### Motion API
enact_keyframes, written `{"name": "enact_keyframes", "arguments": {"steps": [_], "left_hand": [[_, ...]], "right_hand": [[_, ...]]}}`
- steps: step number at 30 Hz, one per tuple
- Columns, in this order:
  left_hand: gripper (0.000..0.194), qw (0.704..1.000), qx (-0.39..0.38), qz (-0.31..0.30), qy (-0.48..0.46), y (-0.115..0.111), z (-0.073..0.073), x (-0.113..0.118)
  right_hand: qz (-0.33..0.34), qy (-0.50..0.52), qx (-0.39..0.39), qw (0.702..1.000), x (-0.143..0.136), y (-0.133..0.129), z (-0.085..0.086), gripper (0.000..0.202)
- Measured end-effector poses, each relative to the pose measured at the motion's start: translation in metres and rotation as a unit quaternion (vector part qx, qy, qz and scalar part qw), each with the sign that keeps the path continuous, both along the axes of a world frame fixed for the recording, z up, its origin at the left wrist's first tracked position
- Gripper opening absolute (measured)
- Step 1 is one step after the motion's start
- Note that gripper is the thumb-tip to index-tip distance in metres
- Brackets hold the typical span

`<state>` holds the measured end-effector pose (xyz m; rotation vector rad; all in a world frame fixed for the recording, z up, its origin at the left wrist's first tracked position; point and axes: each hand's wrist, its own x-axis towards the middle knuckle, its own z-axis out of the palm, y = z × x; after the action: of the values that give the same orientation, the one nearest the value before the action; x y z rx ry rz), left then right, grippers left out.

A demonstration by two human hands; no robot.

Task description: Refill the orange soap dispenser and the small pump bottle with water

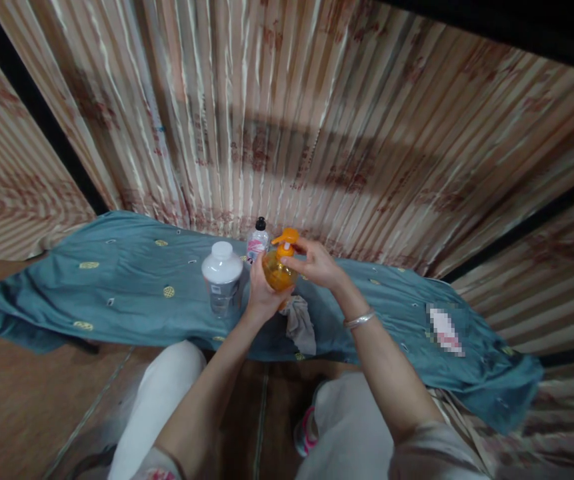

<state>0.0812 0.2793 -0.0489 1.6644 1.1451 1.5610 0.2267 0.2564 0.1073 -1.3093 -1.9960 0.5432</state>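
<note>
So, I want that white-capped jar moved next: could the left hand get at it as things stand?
Probably not yet: the left hand is wrapped around the orange pump bottle. The white-capped jar stands close beside it, unobstructed.

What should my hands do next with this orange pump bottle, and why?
Probably turn the pump head with the right hand: its fingers already pinch the collar, and the left hand wraps the orange bottle, holding it above the grey cloth.

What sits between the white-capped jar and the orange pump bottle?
In the head view, a small black-capped bottle stands slightly behind the gap between white-capped jar and orange pump bottle.
</note>
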Motion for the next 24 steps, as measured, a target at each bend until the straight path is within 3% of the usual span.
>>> {"name": "enact_keyframes", "arguments": {"steps": [2, 4, 7, 10, 13, 14, 16, 19, 21, 24], "left_hand": [[0.123, 1.0, -0.005, -0.003, -0.009, -0.009, 0.006, -0.002], [0.124, 1.0, -0.002, 0.006, -0.006, -0.015, 0.012, -0.003], [0.124, 1.0, 0.015, 0.014, 0.015, -0.019, 0.021, -0.005], [0.123, 0.999, 0.033, 0.017, 0.031, -0.023, 0.025, -0.009], [0.123, 0.998, 0.036, 0.019, 0.037, -0.027, 0.027, -0.013], [0.123, 0.998, 0.037, 0.018, 0.037, -0.029, 0.027, -0.013], [0.122, 0.998, 0.039, 0.018, 0.036, -0.031, 0.027, -0.015], [0.118, 0.998, 0.044, 0.014, 0.036, -0.035, 0.029, -0.018], [0.117, 0.998, 0.04, 0.008, 0.039, -0.037, 0.03, -0.021], [0.119, 0.999, 0.026, -0.001, 0.039, -0.043, 0.032, -0.026]], "right_hand": [[0.011, 0.05, 0.002, 0.999, 0.004, -0.007, 0.001, 0.048], [-0.066, 0.053, 0.03, 0.996, 0.003, -0.015, 0.001, 0.055], [-0.171, 0.025, 0.055, 0.983, 0.001, -0.026, 0.003, 0.046], [-0.096, 0.056, 0.045, 0.993, 0.001, -0.032, 0.005, 0.034], [0.002, 0.106, 0.033, 0.994, 0.001, -0.037, 0.006, 0.045], [-0.009, 0.108, 0.036, 0.993, 0.0, -0.039, 0.006, 0.053], [-0.092, 0.088, 0.048, 0.991, -0.003, -0.042, 0.005, 0.062], [-0.178, 0.065, 0.058, 0.98, -0.007, -0.044, 0.001, 0.053], [-0.129, 0.094, 0.051, 0.986, -0.008, -0.044, -0.002, 0.047], [-0.001, 0.176, 0.025, 0.984, -0.011, -0.043, -0.008, 0.051]]}}
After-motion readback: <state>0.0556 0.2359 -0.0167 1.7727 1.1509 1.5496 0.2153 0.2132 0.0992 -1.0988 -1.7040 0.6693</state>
